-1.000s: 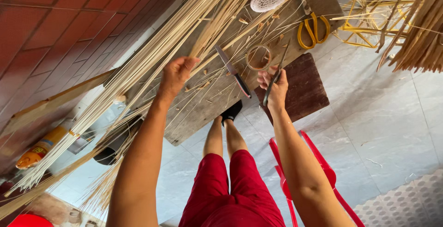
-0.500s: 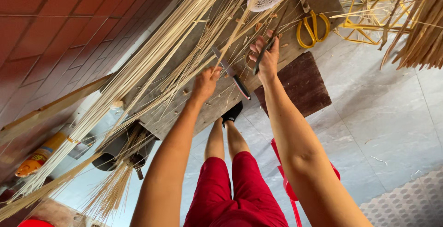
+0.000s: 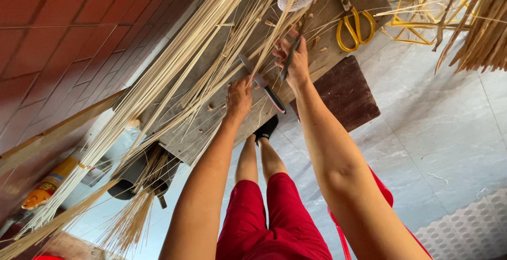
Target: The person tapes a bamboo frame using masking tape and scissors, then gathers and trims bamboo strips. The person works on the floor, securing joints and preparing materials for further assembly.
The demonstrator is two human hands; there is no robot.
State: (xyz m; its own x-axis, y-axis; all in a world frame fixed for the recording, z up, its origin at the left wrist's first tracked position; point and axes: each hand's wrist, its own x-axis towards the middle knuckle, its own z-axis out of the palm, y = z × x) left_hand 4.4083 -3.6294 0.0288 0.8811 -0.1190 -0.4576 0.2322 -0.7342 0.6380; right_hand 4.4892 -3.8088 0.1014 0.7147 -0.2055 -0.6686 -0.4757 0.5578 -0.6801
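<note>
Item: bamboo strips [image 3: 174, 75], long pale bundle fanned across grey wooden board [image 3: 211, 128].

Left hand [image 3: 238, 99]: we read it pressing strips near knife [image 3: 262, 84]; whether fingers close on anything, we cannot tell.

Right hand [image 3: 293, 59]: clenched round dark slim tool [image 3: 289, 62], pinching strip ends.

Risks, our judgement: knife edge beside left fingers, slip could cut; loose strips could slide off board; yellow scissors [image 3: 355, 27] near, could snag.

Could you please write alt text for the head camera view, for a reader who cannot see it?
A person in red shorts reaches both arms over a wooden board strewn with long pale reed strips: the left hand presses strips beside a knife, the right hand grips a thin dark tool. Yellow-handled scissors lie nearby.
</note>
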